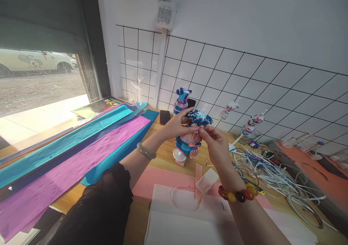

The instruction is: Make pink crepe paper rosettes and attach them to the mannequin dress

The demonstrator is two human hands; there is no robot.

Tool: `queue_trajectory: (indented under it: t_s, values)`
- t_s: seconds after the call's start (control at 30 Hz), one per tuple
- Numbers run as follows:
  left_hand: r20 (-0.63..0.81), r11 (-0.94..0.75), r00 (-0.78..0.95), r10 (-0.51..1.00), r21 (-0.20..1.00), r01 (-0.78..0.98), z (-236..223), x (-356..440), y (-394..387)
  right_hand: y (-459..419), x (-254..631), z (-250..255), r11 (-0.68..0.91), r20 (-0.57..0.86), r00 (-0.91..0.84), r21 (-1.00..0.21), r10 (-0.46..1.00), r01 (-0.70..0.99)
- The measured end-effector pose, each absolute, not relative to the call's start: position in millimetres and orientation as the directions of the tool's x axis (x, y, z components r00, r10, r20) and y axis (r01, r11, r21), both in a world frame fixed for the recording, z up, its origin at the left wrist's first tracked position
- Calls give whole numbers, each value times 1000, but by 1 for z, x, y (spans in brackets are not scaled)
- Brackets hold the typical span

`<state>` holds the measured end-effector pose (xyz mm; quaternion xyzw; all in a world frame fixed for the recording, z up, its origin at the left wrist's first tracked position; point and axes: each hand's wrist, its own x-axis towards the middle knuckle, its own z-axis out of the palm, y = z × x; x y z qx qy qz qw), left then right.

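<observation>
A small paper doll (190, 143) in blue and pink crepe stands on a white round base (179, 156) on the wooden table (163, 154). My left hand (176, 123) is curled round the doll's upper part, by its blue ruffled piece (201, 119). My right hand (213, 140) pinches a little pink folded bit at the doll's front. A jade bangle is on my left wrist, a beaded bracelet on my right. A second finished doll (181, 100) stands behind, near the wall.
Long crepe sheets in teal (62, 143) and purple (67, 172) lie on the left. Pink and white paper (174, 201) lies near me. A black phone (164, 116) rests by the wall. Cut paper strips (272, 172) tangle on the right, with two decorated sticks (252, 123) behind.
</observation>
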<state>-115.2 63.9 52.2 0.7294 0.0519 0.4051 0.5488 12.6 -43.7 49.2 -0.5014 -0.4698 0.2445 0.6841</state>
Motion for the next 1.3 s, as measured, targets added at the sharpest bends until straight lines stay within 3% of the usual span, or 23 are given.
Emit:
queue_trajectory:
  t_s: [1.3]
  values:
    - [524,-349,665,532,851,-392,56,-119,63,-53,28,40,283,310,425,-951,850,128]
